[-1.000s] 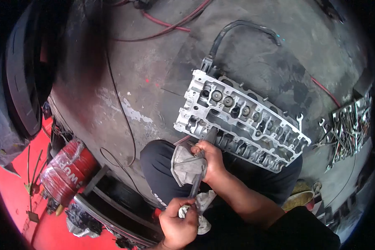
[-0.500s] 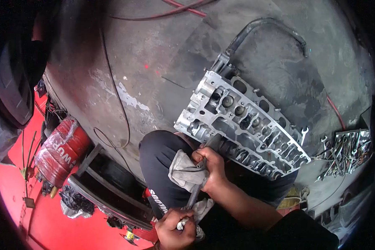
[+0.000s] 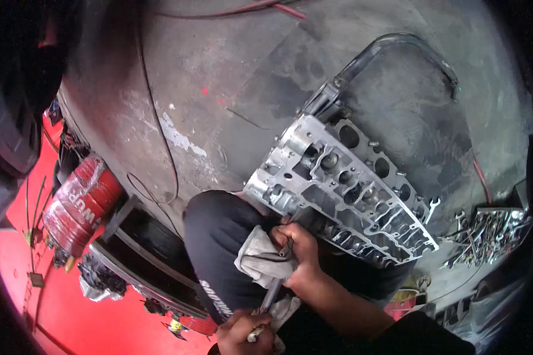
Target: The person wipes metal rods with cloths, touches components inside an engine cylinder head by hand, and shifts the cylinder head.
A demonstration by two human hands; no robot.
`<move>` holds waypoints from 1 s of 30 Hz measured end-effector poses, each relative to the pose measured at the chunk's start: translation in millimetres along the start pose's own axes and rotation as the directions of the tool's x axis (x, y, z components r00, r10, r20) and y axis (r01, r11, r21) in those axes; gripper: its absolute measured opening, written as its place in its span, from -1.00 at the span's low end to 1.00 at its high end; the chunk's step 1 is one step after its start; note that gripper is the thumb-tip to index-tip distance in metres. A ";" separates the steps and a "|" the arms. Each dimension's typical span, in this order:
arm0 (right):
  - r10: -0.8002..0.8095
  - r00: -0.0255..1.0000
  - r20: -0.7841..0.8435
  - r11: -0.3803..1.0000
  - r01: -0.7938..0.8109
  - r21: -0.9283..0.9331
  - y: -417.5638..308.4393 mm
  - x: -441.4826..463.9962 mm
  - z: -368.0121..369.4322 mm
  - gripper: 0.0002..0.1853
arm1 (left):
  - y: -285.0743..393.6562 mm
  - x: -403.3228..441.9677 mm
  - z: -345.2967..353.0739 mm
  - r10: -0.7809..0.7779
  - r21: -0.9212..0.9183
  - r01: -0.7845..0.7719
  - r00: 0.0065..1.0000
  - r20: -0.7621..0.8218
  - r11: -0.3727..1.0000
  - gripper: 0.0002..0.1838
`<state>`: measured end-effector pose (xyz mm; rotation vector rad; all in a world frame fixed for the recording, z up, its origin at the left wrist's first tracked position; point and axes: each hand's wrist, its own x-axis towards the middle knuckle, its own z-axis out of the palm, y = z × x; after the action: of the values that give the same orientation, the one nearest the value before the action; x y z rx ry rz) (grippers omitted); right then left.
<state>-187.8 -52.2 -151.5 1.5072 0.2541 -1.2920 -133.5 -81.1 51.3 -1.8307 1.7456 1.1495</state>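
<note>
A grey metal rod (image 3: 271, 294) runs at a slant between my two hands. My left hand (image 3: 246, 331) is closed around its lower end, with a bit of pale cloth between the fingers. Higher up, my right hand (image 3: 302, 251) grips the rod together with a folded grey rag (image 3: 259, 257). A small round tube-like end shows beside the right fingers. Just beyond that hand a dark, thick cylindrical piece (image 3: 305, 219) lies against the engine cylinder head (image 3: 337, 195); whether it joins the rod is hidden. The cylinder head sits tilted before my knees, its chambers facing up.
A flat gasket-like metal plate (image 3: 361, 139) lies behind the cylinder head, near a curved black hose (image 3: 391, 41). Wrenches and other tools (image 3: 485, 236) are heaped at right. A red plastic-wrapped drum (image 3: 83, 201) and a long dark car part (image 3: 142, 248) are at left.
The view has shifted slightly, so the cylinder head and hose appear a little lower. Both hands keep their hold on the rod and rag with little movement.
</note>
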 end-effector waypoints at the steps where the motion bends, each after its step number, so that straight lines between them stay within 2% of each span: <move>1: -0.081 0.994 0.071 0.987 0.090 -0.136 5.6 3.5 -13.4 -0.91 | -5.3 -8.3 4.8 -0.170 -0.175 0.159 0.984 -0.048 0.972 -0.88; 2: -0.141 0.986 0.091 0.968 0.157 -0.195 10.8 -6.8 -12.0 -0.88 | 7.4 -13.8 3.6 -0.465 -0.439 0.409 0.885 -0.021 0.800 -0.91; 3: -0.201 0.973 0.110 0.942 0.223 -0.250 16.1 -16.9 -10.8 -0.84 | 20.9 -10.3 -5.3 -0.203 -0.076 0.203 0.979 0.001 0.976 -0.91; 4: -0.026 0.995 0.092 0.998 0.031 -0.052 4.7 -12.2 -2.1 -0.82 | 36.7 8.3 -5.9 0.105 0.256 -0.128 0.989 0.101 0.958 -0.92; 5: -0.106 0.993 -0.043 0.989 0.101 -0.112 5.2 -15.6 12.9 -0.77 | 37.1 9.4 0.6 0.144 0.270 -0.148 0.989 0.034 0.951 -0.91; 6: -0.066 0.996 0.056 0.997 0.067 -0.024 3.9 -9.1 14.9 -0.77 | 36.1 8.8 7.1 0.168 0.285 -0.153 0.985 -0.026 0.946 -0.90; 8: -0.102 0.995 0.011 0.994 0.102 -0.026 6.7 -4.8 6.2 -0.81 | 25.6 5.9 6.6 0.177 0.295 -0.167 0.984 -0.006 0.941 -0.90; 10: -0.049 0.998 0.037 0.996 0.046 0.079 10.7 -0.4 -5.3 -0.87 | 26.0 3.1 6.2 0.093 0.228 -0.087 0.996 -0.015 0.970 -0.91; 11: 0.019 0.997 0.074 0.996 -0.025 0.085 7.5 -2.3 -5.5 -0.94 | 26.6 4.8 1.8 0.118 0.271 -0.123 0.992 0.035 0.955 -0.90; 14: -0.066 0.998 -0.017 0.996 0.067 0.053 8.9 -4.6 5.2 -0.92 | 26.2 5.8 1.1 0.117 0.306 -0.114 0.993 0.011 0.945 -0.88; 16: -0.023 0.998 -0.051 0.997 0.026 0.069 7.3 -8.4 7.1 -0.86 | 25.3 6.9 -2.1 0.107 0.305 -0.111 0.994 0.029 0.946 -0.87; 18: -0.009 1.000 -0.023 0.998 0.010 0.069 2.6 -6.4 6.4 -0.86 | 26.2 10.2 1.4 0.164 0.323 -0.166 0.986 0.033 0.932 -0.87; 22: 0.004 1.000 -0.005 0.998 -0.004 0.067 1.5 -9.2 8.9 -0.86 | 39.5 7.9 -1.6 0.094 0.318 -0.110 0.993 0.065 0.942 -0.86; 23: -0.027 1.000 -0.011 0.997 0.026 -0.075 1.4 -10.3 5.2 -0.85 | 34.0 6.9 1.1 0.131 0.196 -0.137 0.991 0.040 0.971 -0.86; 24: -0.005 1.000 -0.030 1.000 0.006 0.024 -0.3 -12.8 7.9 -0.82 | 33.7 7.5 2.2 0.146 0.180 -0.151 0.988 0.041 0.972 -0.86; 26: 0.025 1.000 0.015 0.999 -0.025 0.028 -1.4 -8.0 -2.0 -0.82 | 32.6 7.6 -1.6 0.064 0.163 -0.075 0.995 0.073 0.984 -0.86; 27: 0.039 0.999 0.006 0.999 -0.039 0.027 -2.6 -9.1 0.8 -0.82 | 26.2 10.0 0.4 0.187 0.264 -0.193 0.981 0.050 0.945 -0.88; 28: 0.051 0.999 0.000 0.998 -0.051 0.044 -5.1 -11.1 6.5 -0.86 | 22.7 9.8 2.2 0.173 0.271 -0.179 0.984 0.046 0.946 -0.88; 30: 0.075 0.997 0.015 0.997 -0.075 0.034 -7.3 -4.5 7.5 -0.90 | 16.2 7.6 12.7 0.302 0.120 -0.289 0.947 -0.111 0.950 -0.90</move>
<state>-199.1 -53.3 -150.8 1.5223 0.1651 -1.2526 -153.5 -79.5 42.3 -1.6539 2.1696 1.0417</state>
